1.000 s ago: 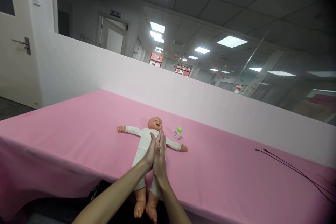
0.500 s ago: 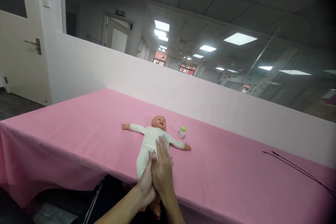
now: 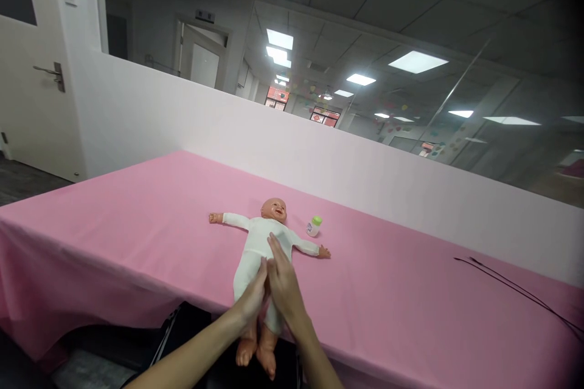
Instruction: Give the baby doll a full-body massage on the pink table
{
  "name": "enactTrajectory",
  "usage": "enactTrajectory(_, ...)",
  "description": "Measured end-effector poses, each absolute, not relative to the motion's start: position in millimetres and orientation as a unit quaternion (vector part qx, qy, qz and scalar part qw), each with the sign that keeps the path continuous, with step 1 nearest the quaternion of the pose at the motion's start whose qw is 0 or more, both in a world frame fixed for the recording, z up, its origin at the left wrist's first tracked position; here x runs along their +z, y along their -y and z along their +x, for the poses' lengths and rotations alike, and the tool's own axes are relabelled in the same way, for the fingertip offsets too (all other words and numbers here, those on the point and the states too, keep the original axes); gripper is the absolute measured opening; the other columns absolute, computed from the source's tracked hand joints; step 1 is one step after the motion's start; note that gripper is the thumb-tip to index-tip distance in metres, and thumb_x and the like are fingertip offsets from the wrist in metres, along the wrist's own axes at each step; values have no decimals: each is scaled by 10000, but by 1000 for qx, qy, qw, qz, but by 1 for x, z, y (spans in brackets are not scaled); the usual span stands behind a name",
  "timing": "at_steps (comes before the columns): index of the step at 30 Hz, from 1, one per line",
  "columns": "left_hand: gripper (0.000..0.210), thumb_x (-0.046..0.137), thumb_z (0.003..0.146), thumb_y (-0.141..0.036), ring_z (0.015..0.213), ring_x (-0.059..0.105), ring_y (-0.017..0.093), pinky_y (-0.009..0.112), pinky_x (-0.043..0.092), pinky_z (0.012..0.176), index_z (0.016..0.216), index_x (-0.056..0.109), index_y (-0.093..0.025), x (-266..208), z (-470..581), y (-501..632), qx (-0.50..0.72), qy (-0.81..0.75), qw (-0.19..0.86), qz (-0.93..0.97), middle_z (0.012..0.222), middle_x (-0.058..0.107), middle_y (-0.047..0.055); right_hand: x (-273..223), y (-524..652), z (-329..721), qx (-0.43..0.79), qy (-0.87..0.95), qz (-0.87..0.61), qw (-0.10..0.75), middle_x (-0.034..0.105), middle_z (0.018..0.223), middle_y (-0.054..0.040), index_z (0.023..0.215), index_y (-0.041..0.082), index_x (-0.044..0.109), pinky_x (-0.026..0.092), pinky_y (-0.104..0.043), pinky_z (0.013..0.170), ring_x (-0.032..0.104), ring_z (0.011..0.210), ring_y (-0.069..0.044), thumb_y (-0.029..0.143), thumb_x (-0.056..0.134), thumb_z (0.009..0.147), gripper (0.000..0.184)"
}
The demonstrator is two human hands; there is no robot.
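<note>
A baby doll [image 3: 262, 236] in a white suit lies face up with arms spread, its bare feet reaching past the near table edge. Over its lower body and legs, my left hand [image 3: 253, 296] and my right hand [image 3: 285, 285] face each other palm to palm. Both have their fingers stretched out, and neither is seen to hold anything. A narrow gap shows between the palms, while the fingertips stay close; whether they touch is unclear. Beside the doll's head stands a small clear bottle [image 3: 314, 227] with a green lid.
A pink cloth [image 3: 392, 279] covers the table and hangs over its near edge. Thin black cables [image 3: 511, 290] lie at the right. Behind runs a white low wall [image 3: 356, 164] with a large glass pane or mirror above. A door [image 3: 41, 91] is at the left.
My hands were pressed together palm to palm; the palms have now parted, with wrists wider apart. More of the doll's legs and feet shows. The view has shifted slightly.
</note>
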State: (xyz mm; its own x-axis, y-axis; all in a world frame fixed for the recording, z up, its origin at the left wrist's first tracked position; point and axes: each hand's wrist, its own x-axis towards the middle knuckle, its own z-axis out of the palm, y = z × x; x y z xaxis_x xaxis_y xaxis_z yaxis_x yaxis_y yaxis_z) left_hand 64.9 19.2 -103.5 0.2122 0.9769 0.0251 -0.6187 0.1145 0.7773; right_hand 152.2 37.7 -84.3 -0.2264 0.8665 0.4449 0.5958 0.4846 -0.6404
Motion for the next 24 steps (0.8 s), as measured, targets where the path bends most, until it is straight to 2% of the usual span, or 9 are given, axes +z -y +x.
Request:
enactTrajectory(4,606,503,1009,-593,1582,249,288,422,141,1316,1492,564,-232,-93,35,-65,590,-292,559,503,1664,391,77,-85,-92,184,193,747,-521,365,391,1655,-117,1575,176,453,247,-546,1286,329,1556,-288,564,377,1048,659)
enactTrajectory(9,523,577,986,-509,1566,288,324,417,111,1308,1392,622,-182,-101,35,-126,530,-355,437,635,1624,455,128,-108,-126,190,181,809,-455,325,458,1623,-83,1550,226,492,270,-521,1284,370,1538,-250,337,386,1041,532)
enactTrajectory(12,534,622,940,-519,1574,269,325,416,72,1309,1323,643,-148,-118,44,-149,490,-381,412,668,1626,426,194,-117,-137,188,164,826,-440,310,395,1657,-82,1591,222,423,267,-509,1286,340,1552,-239,259,396,1010,583)
enactTrajectory(14,534,618,932,-527,1582,251,307,415,39,1306,1322,635,-164,-127,47,-158,477,-397,398,676,1641,399,192,-121,-146,189,153,829,-451,294,345,1680,-87,1617,214,368,243,-525,1291,306,1566,-251,253,419,990,630)
enactTrajectory(17,593,600,933,-544,1597,203,278,416,4,1299,1395,585,-172,-133,45,-169,454,-421,377,689,1669,347,174,-126,-161,192,146,824,-475,274,328,1692,-88,1623,212,352,187,-554,1299,264,1581,-263,294,423,994,639)
enactTrajectory(20,685,609,908,-584,1609,140,268,406,1,1295,1443,549,-159,-136,34,-181,425,-435,375,700,1680,318,166,-133,-171,197,150,796,-517,277,309,1698,-121,1623,166,348,148,-554,1303,223,1594,-272,408,375,1033,638)
enactTrajectory(24,775,653,857,-641,1612,89,258,378,10,1294,1463,530,-175,-144,15,-191,420,-432,399,691,1704,252,138,-143,-172,205,169,747,-566,306,256,1709,-158,1625,104,317,134,-536,1307,192,1601,-283,562,342,1040,744)
